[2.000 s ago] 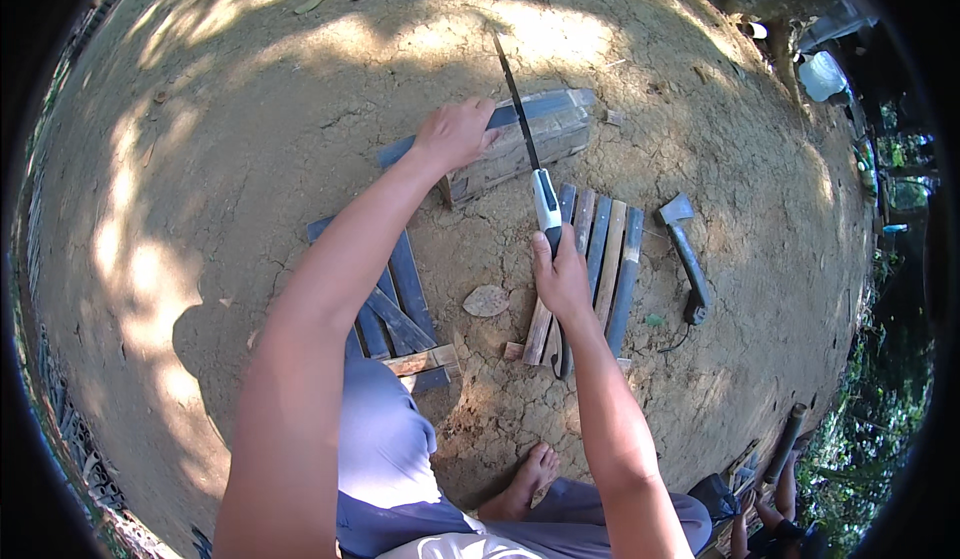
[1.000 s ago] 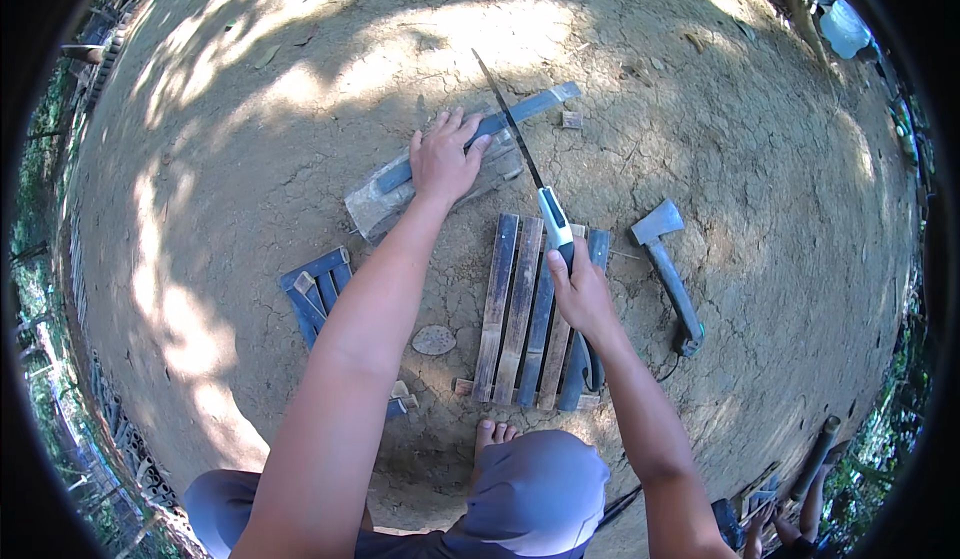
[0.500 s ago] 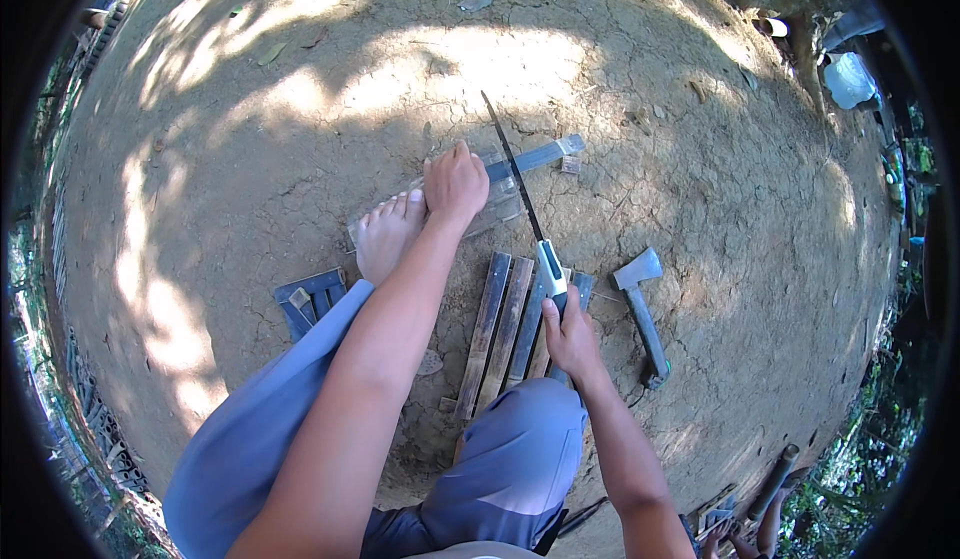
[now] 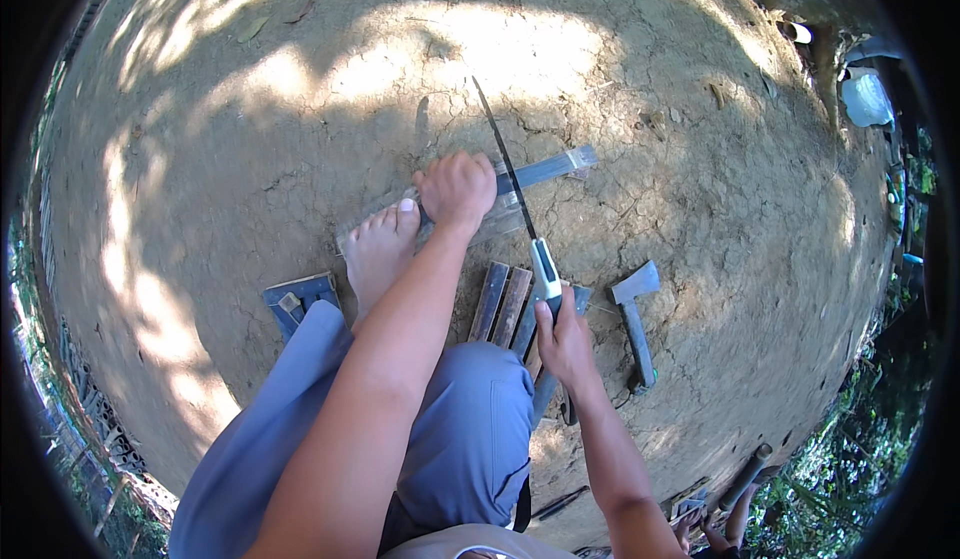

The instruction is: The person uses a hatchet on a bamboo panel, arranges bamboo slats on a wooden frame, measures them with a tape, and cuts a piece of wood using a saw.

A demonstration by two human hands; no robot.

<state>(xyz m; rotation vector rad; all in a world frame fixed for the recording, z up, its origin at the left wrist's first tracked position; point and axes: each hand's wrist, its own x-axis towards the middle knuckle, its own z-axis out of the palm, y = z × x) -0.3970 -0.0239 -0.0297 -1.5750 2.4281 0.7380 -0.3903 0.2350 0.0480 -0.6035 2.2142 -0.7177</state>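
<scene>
My left hand [image 4: 457,189] is closed around a flat dark slat [image 4: 558,166], pressing it down on a worn board [image 4: 507,219] on the ground. My bare left foot [image 4: 380,251] rests on the board's left part, beside that hand. In my right hand [image 4: 566,337] is the handle of a handsaw [image 4: 543,267], white and dark. Its thin dark blade lies across the slat just right of my left hand, with the tip pointing away from me. Whether the teeth have cut into the slat cannot be made out.
Several slats [image 4: 509,307] lie side by side near my knee, partly covered by it. A hatchet [image 4: 635,319] lies to their right. Left of my foot is a small dark slatted piece [image 4: 300,304]. Another person's hands [image 4: 712,534] show at the lower right, near a dark cylinder [image 4: 745,476].
The saw has slid slightly forward across the slat, its handle now nearer to it. My knee has shifted left and hides more of the slats. The whole view has tilted a little.
</scene>
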